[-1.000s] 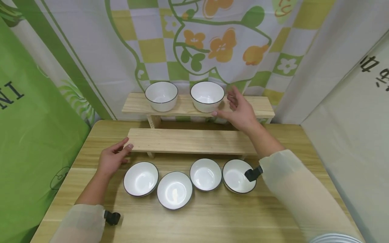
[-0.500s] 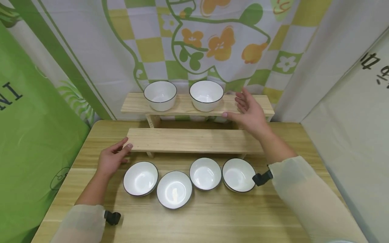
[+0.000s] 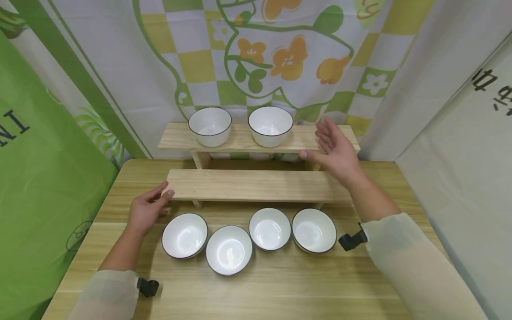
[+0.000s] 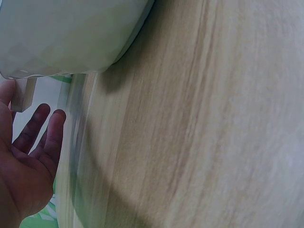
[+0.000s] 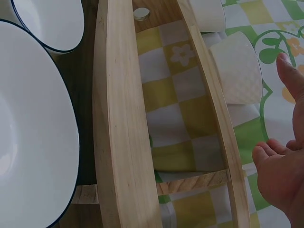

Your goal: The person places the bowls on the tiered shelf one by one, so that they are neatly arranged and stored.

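Note:
Two white bowls with dark rims, a left bowl (image 3: 210, 126) and a right bowl (image 3: 270, 126), stand upright on the upper wooden shelf (image 3: 240, 144). To the right of them, my right hand (image 3: 338, 155) hovers over the shelf's right end, fingers spread and holding nothing. The right wrist view shows that hand (image 5: 280, 175) apart from the right bowl (image 5: 237, 69). My left hand (image 3: 147, 209) is at the left end of the lower shelf (image 3: 256, 186), its thumb and forefinger right at the corner. Fairly straight fingers (image 4: 52, 137) show in the left wrist view.
Several more white bowls line the table in front of the lower shelf: a left one (image 3: 185, 235), a nearer one (image 3: 229, 250), and a pair at right (image 3: 270, 229). A patterned curtain (image 3: 288, 58) hangs close behind the upper shelf. Cloth walls (image 3: 40, 133) flank the table (image 3: 240, 298).
My right hand has drawn away from the right bowl on the upper shelf, moving right. Both upper bowls stay put. My left hand has stayed at the lower shelf's end.

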Action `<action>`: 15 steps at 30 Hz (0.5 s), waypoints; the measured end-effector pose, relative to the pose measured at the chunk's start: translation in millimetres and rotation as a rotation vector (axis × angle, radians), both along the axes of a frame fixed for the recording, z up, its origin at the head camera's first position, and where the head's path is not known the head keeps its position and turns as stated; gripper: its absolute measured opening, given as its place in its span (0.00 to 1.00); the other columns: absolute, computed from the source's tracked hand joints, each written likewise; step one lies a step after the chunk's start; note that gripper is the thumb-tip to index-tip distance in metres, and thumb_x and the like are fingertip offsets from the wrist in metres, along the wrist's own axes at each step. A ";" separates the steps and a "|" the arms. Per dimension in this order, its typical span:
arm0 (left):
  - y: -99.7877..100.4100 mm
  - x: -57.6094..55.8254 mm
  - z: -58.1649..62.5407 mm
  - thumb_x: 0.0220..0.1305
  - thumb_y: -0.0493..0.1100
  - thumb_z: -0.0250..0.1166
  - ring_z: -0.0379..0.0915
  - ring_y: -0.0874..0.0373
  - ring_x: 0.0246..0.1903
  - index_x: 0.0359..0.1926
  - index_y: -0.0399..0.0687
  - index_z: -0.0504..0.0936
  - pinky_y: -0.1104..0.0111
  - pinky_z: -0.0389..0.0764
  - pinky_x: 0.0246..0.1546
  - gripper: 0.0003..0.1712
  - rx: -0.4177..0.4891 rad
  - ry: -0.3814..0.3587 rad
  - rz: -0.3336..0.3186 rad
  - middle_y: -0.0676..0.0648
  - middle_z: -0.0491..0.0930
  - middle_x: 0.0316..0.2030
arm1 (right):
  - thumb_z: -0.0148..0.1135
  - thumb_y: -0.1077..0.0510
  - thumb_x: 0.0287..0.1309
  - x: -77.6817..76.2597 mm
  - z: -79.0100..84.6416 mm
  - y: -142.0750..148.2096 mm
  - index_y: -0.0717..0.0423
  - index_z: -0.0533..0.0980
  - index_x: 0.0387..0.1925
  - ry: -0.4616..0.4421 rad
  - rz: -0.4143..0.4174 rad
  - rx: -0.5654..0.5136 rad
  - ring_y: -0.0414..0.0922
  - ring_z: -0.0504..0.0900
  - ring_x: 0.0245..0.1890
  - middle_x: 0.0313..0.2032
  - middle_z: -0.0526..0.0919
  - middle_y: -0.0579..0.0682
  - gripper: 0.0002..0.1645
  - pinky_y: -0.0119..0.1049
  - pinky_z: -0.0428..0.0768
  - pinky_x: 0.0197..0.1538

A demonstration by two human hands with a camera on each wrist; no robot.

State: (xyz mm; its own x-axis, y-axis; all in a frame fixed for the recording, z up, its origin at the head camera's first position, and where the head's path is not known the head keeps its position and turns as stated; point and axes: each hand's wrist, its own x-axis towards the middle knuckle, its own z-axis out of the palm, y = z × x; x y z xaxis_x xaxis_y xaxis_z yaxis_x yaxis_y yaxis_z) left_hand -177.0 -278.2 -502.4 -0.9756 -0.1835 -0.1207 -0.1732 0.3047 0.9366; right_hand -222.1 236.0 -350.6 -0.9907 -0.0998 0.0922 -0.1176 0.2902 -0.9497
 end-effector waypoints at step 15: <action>1.0 0.6 -0.5 0.64 0.63 0.72 0.87 0.60 0.41 0.72 0.50 0.75 0.65 0.90 0.38 0.41 0.000 0.001 0.001 0.34 0.76 0.64 | 0.82 0.49 0.53 22.0 -16.4 14.3 0.46 0.38 0.84 -0.036 -0.010 0.067 0.45 0.59 0.78 0.80 0.56 0.48 0.74 0.40 0.62 0.78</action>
State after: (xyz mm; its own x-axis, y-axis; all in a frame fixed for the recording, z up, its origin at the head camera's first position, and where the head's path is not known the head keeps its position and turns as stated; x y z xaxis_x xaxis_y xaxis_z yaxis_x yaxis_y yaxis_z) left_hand -176.5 -277.2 -502.8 -0.9755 -0.1840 -0.1202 -0.1729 0.3047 0.9366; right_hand -200.1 250.3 -367.0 -0.9943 -0.0945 0.0500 -0.0805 0.3544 -0.9316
